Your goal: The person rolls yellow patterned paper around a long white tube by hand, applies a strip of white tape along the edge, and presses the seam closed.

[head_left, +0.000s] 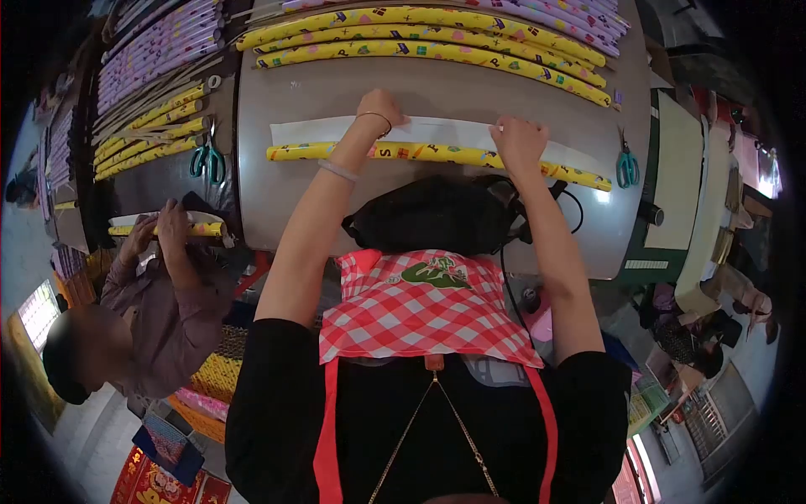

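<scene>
A yellow patterned paper roll (437, 153) lies across the table in front of me, with a strip of its white underside (453, 131) spread flat along its far edge. My left hand (382, 109) is closed at the far edge of the white strip, left of the middle. Further right, my right hand (519, 143) has its fingers curled over the strip and the roll. Whatever lies under the fingers of either hand is hidden. A black bag (437, 214) rests at the near table edge, between my forearms.
Finished yellow rolls (437, 52) and purple rolls (579, 25) lie at the table's far side. Scissors (627, 165) lie at the right, another pair (206, 161) on the left table. A co-worker at the left holds a yellow roll (206, 229). A green mat (672, 168) is at right.
</scene>
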The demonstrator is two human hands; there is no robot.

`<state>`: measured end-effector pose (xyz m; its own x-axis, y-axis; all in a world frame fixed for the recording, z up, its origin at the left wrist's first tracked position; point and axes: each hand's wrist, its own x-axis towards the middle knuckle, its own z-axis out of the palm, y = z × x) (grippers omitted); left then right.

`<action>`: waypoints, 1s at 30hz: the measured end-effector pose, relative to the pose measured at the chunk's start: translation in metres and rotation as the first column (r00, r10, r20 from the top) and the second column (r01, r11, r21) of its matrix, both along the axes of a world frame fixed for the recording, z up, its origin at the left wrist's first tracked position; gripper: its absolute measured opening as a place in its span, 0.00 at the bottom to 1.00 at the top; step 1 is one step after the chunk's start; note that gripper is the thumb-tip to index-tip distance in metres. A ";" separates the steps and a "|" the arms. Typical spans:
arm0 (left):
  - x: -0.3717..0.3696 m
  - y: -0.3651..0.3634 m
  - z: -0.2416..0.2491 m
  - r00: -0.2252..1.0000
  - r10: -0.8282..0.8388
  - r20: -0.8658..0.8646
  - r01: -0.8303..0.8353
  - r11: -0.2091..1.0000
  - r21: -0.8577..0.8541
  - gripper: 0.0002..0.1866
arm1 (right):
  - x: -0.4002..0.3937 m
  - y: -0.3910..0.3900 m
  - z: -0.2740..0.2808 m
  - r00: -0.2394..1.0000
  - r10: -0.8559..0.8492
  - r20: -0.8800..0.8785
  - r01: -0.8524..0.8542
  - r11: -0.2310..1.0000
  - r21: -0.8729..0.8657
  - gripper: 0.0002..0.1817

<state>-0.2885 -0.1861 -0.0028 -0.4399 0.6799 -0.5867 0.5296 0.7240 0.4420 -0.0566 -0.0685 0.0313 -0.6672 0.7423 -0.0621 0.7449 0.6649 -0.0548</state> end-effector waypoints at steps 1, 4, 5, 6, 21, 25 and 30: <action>0.000 0.000 -0.002 1.000 -0.004 -0.028 0.004 1.000 0.003 0.19 | 0.000 0.000 -0.002 1.000 -0.002 -0.001 0.002 1.000 0.000 0.09; 0.005 -0.003 -0.018 0.978 -0.036 -0.205 0.063 0.990 0.126 0.13 | 0.000 0.004 -0.007 0.999 -0.051 -0.010 0.051 0.999 -0.001 0.10; 0.006 -0.005 -0.020 0.978 -0.043 -0.206 0.070 0.990 0.126 0.13 | 0.000 0.004 -0.006 0.998 -0.061 -0.006 0.060 0.997 -0.042 0.10; 0.007 -0.007 -0.022 0.977 -0.030 -0.212 0.064 0.986 0.153 0.14 | 0.000 0.004 -0.006 0.998 -0.070 -0.003 0.070 0.994 -0.083 0.11; 0.094 0.056 0.015 0.987 -0.021 -0.161 0.057 0.973 0.224 0.12 | -0.008 0.003 -0.006 0.994 -0.092 0.059 0.095 0.995 -0.042 0.11; 0.103 0.060 0.011 0.966 0.009 -0.257 0.043 0.980 0.196 0.13 | -0.010 0.005 -0.004 0.991 -0.113 0.071 0.118 0.991 -0.066 0.10; 0.064 0.033 0.021 0.979 0.022 -0.204 -0.016 0.999 0.031 0.14 | -0.009 0.010 -0.011 0.986 -0.137 0.092 0.147 0.982 -0.116 0.09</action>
